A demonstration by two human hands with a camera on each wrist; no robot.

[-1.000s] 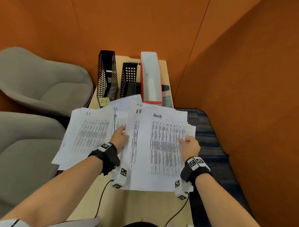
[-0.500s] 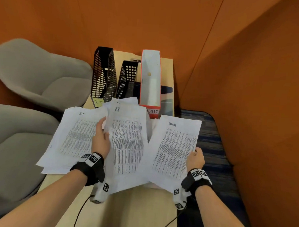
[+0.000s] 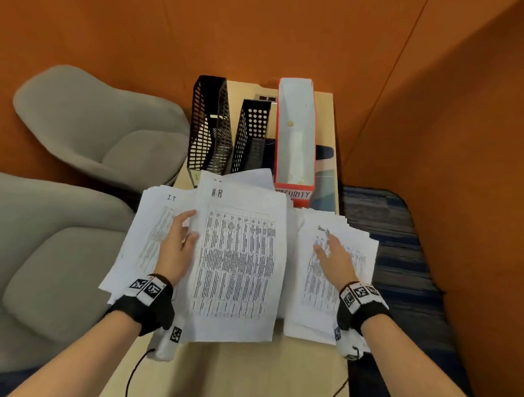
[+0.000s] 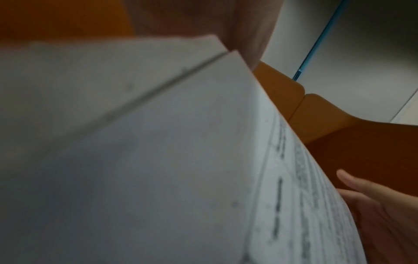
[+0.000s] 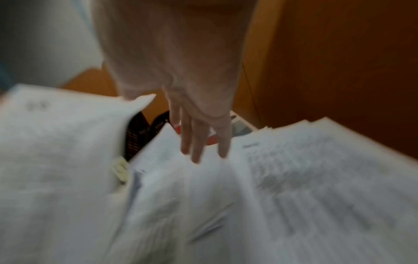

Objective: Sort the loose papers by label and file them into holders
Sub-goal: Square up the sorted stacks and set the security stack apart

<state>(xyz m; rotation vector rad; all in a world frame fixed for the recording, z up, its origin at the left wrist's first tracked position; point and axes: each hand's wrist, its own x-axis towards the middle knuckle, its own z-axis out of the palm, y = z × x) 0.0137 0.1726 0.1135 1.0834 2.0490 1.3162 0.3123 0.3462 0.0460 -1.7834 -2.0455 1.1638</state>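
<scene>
H-R sheaf (image 3: 237, 257): printed sheets, label handwritten at top; held raised above the table's middle, between the other two piles. Left hand (image 3: 176, 248) grips its left edge, thumb on the face; the left wrist view shows only its blank underside.

Security pile (image 3: 335, 279): fanned, lying at the table's right edge, partly overhanging. Right hand (image 3: 335, 255) hovers just over it, fingers straight, holding nothing; contact cannot be told, the wrist view being blurred.

IT pile (image 3: 151, 238): lying at left, overhanging the table edge toward the grey chairs (image 3: 86, 136).

Holders at the far end: tall black mesh holder (image 3: 210, 124), shorter black holder (image 3: 253, 132), red holder (image 3: 296, 139) marked SECURITY. All appear empty of sheets.

Table (image 3: 232, 374): light wood, narrow.

Handling note, as judgement: sorting looks near done. Square each pile by tapping its edges before lifting; support the overhanging piles from beneath so none slide off; match each top label to the holder tag before inserting.
</scene>
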